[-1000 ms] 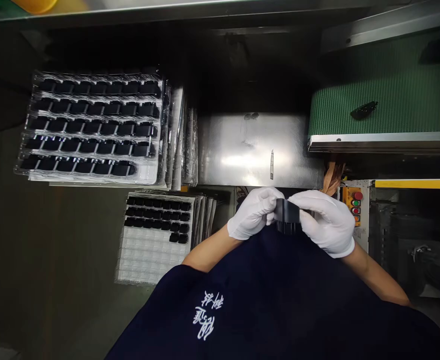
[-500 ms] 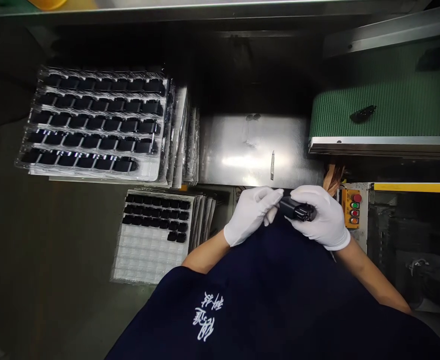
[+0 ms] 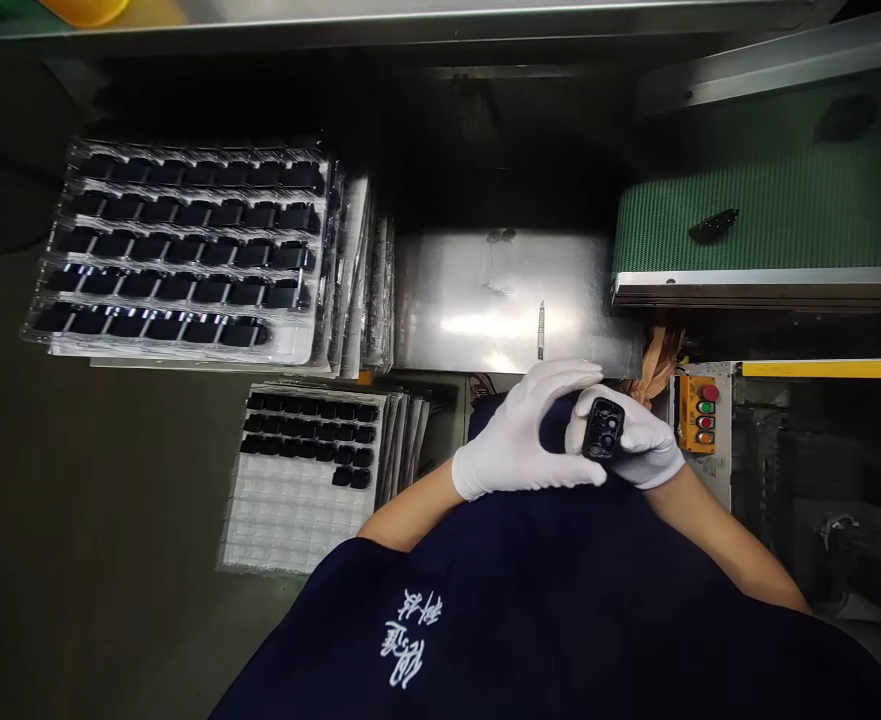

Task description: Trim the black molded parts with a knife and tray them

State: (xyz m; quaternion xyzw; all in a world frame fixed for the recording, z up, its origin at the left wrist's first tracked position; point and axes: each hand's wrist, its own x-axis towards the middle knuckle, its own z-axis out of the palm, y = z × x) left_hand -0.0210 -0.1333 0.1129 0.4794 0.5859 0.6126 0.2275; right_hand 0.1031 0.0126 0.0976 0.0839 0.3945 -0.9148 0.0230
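My right hand [image 3: 644, 440], in a white glove, is closed around a black plastic part [image 3: 603, 428]. One end of the part, with round recesses inside a rounded rim, faces up toward me. Beside it on the left, my gloved left hand [image 3: 526, 430] is open, thumb and fingers spread in a wide C next to the part. Just beyond the hands, a slim silver craft knife [image 3: 541, 330] lies on a shiny metal table [image 3: 447, 300].
To the left stands a stack of clear trays [image 3: 301, 345] filled with black parts. Nearer me is a partly filled tray [image 3: 282, 510]. A green conveyor belt [image 3: 785, 220] at the right carries dark pieces, above a yellow button box [image 3: 698, 413].
My left hand has opened and let go of the part's left end. My right hand has turned the part so its recessed end faces upward.
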